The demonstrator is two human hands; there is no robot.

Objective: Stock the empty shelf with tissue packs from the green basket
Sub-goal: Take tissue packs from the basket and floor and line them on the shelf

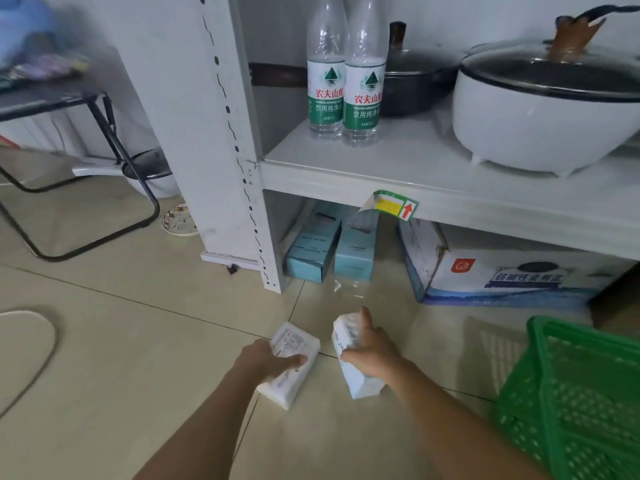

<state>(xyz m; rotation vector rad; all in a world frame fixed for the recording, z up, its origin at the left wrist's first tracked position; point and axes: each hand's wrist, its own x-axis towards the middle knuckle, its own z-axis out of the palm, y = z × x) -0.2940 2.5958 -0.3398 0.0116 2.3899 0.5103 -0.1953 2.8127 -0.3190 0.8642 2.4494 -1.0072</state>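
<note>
A white tissue pack (290, 364) is gripped from above by the left hand (273, 360), fingers curled over its printed top; the print is too small to be read. Just right of it, a second pack (353, 362) is held tilted on edge by the right hand (372, 348), thumb raised along its upper end. Both packs are held low over the tiled floor (121, 358). To the right of the right hand, the green basket (571, 393) is seen at the frame edge. Ahead of the hands, two light blue boxes (329, 247) and a carton (502, 271) with blurred blue writing are stored under the shelf (398, 161). Above, two bottles (344, 95) labelled 农夫山泉 and 饮用纯净水 are stood beside a white pot (543, 116)
</note>
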